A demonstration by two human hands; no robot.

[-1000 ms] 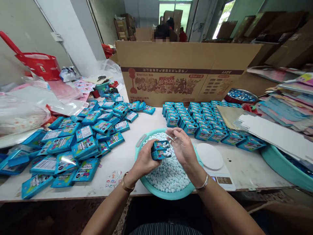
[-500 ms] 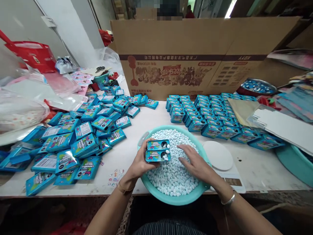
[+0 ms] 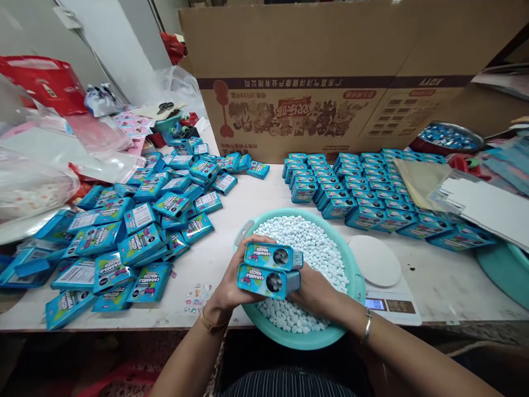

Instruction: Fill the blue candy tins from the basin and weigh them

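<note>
Two blue candy tins, stacked side by side, are gripped in my left hand above the bowl. Each has a round hole at one end, with pale candies visible inside. My right hand is against or just behind the tins' right side, and its fingers are hidden by them. Below both hands stands a turquoise bowl filled with small pale-blue candies.
Loose blue tins are heaped on the left. Rows of upright tins stand at the back right. A white scale sits right of the bowl, its display lit. A large cardboard box walls off the back.
The two tins have come nearer and tilted, showing more of their right sides. My right hand has moved left from over the candies to the tins. The view has dipped.
</note>
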